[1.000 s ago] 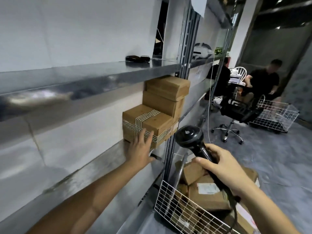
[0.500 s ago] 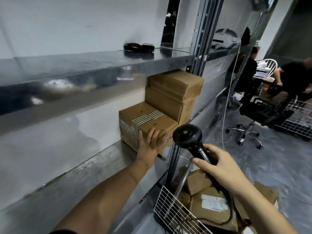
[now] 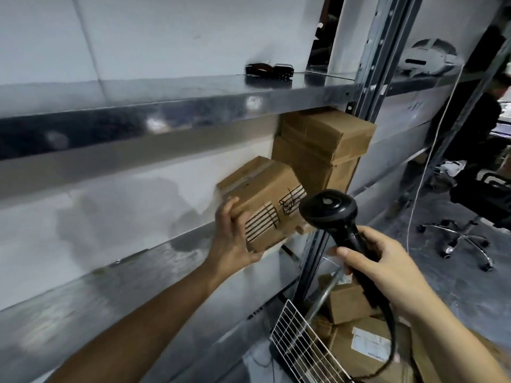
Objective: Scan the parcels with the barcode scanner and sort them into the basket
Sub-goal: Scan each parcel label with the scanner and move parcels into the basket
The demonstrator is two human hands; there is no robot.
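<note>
Right now the parcel (image 3: 265, 205) hangs tilted just above the shelf (image 3: 110, 294), its lower corner gripped by your left hand (image 3: 235, 241), likely to turn its striped face toward the scanner (image 3: 329, 214) that your right hand (image 3: 387, 269) clasps before the shelf; the basket (image 3: 298, 344) waits below the shelf.

The scene is viewed through one wide-angle camera worn on the head, directed forward and down. The metal shelving (image 3: 177, 111) is seen close at left; the wire basket (image 3: 298, 346) is cut by the lower edge.
</note>
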